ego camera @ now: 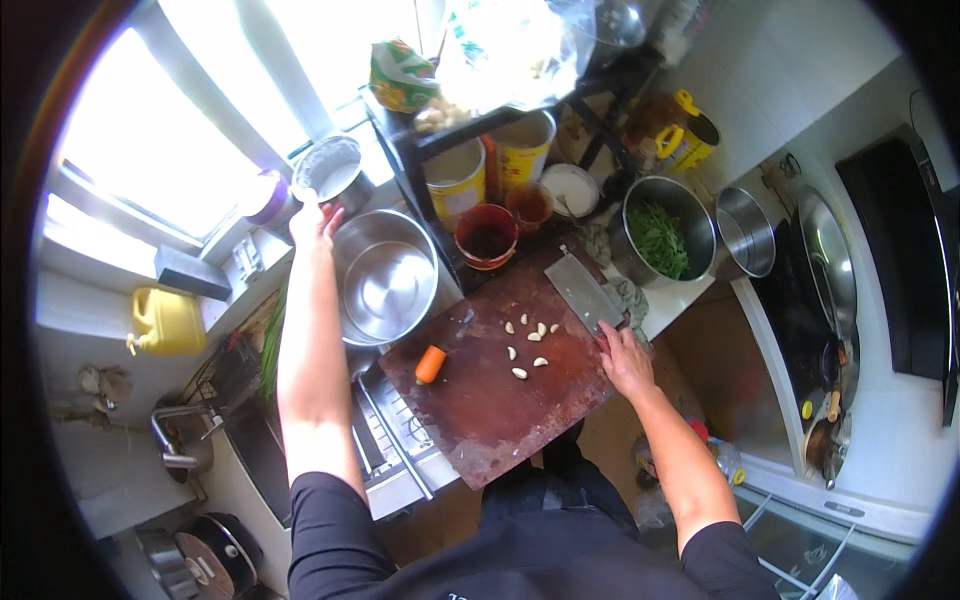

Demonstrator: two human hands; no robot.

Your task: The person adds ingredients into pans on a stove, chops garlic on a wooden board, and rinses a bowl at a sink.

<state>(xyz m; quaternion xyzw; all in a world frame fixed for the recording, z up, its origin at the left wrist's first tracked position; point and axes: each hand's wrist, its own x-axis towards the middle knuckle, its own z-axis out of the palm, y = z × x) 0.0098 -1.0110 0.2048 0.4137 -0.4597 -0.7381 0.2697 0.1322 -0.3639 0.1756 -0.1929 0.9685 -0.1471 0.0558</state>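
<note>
My left hand (315,223) is stretched out by the rim of a small metal pot (330,169) at the window; glare hides whether its fingers hold anything. My right hand (627,361) grips the reddish handle of a cleaver (581,291), whose wide blade lies flat along the right side of a worn red-brown cutting board (487,420). Several peeled garlic cloves (534,337) are scattered over the middle of the board. To their left lies a cut piece of carrot (430,364).
A large steel pot (386,285) stands left of the board. Behind it, a black rack (450,133) shelters tins and a red seasoning tub (487,234). A steel pot of leafy greens (660,240) stands right, beside a cloth (630,306). The sink faucet (174,442) is far left.
</note>
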